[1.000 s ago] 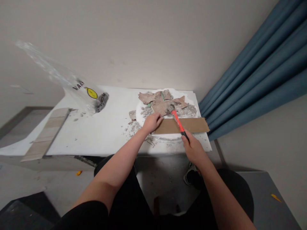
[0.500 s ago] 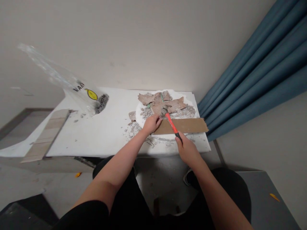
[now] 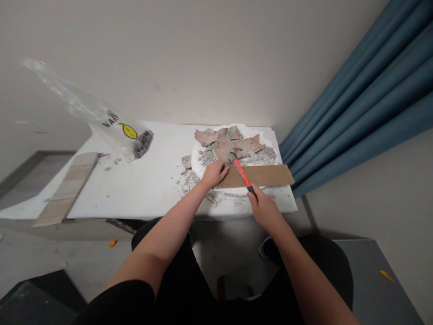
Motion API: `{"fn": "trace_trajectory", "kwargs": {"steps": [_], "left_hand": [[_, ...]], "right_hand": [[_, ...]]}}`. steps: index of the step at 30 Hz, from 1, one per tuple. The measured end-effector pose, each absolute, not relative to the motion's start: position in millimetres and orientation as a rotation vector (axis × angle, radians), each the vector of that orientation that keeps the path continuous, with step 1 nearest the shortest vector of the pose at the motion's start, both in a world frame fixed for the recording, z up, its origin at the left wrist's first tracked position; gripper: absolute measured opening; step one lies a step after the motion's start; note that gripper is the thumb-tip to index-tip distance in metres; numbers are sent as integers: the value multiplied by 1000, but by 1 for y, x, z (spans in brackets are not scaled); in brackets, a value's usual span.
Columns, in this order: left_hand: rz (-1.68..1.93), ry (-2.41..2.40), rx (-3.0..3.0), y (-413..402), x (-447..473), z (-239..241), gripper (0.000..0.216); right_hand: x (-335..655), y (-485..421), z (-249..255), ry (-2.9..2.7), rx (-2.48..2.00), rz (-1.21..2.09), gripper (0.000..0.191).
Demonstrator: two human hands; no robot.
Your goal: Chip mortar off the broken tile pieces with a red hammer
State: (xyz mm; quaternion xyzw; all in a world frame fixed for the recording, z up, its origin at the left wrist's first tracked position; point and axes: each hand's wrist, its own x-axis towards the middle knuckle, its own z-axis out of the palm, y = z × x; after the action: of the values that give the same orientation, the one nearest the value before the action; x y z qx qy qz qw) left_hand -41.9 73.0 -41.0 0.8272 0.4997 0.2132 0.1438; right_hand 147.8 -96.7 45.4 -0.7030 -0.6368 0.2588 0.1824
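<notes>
My right hand (image 3: 265, 207) is wrapped round the black grip of a hammer (image 3: 241, 172) with a red handle. Its metal head rests on a flat, rough, pinkish-brown piece (image 3: 225, 143) among other broken pieces. My left hand (image 3: 214, 174) lies at the left end of a brown flat strip (image 3: 262, 176), just in front of those pieces. Its fingers are bent together, and what they grip is hidden. Grey crumbs (image 3: 265, 155) lie round the pieces on a white, round-edged sheet (image 3: 196, 158).
A clear plastic bag (image 3: 115, 122) with a yellow print and dark contents stands on the left of the white-covered table (image 3: 152, 176). A wooden-looking plank (image 3: 69, 187) crosses its left end. Blue curtains (image 3: 365, 99) hang at right. Wall (image 3: 216, 58) behind.
The view has shifted very slightly. Both hands and the hammer keep almost the same place, with the hammer head still on the brown piece.
</notes>
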Motion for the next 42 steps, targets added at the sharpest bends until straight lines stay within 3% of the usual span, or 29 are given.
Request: {"fn": "trace_trajectory", "kwargs": {"steps": [20,28,32,37,42], "left_hand": [[717,1352,2328,76,-43,-46,10],[812,1536,2276,68,-76,-19,15],[619,1853,2143,63,-98,-10,24],[33,2026,2002,49,-115,-10,25],[-75,2082,2039,30,-121,-20,36]], "right_hand": [[142,-102,47,-1880,-2063,663,53],[139,-104,29,-1937,-2119,729,52],[136,-102,26,-1911,-2120,687,52],[143,-102,24,-1885,-2116,707,50],[164,-105,21,-1814,-2130,661,49]]}}
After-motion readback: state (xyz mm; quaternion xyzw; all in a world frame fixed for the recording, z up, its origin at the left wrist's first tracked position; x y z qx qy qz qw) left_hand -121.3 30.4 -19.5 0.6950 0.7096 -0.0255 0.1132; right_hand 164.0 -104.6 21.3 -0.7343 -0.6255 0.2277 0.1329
